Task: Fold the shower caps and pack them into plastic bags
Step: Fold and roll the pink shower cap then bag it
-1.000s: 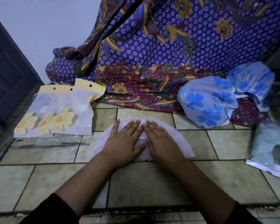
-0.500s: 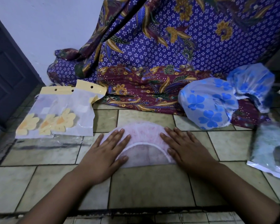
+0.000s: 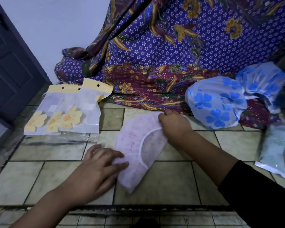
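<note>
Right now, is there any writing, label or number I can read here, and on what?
None can be read.
On the yellow headers of the bags: no print shows.
The pale patches on the bags: too blurred to tell.
The pink cap, blue caps and cloth: patterns only, no words.

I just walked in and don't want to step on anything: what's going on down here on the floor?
A person is folding a thin pink shower cap with a white elastic rim on the tiled floor. The left hand presses flat on its near left side, while the right hand pinches its far edge. Clear plastic bags with yellow header cards lie to the left; blue-flowered shower caps sit on the right, not yet packed.
</note>
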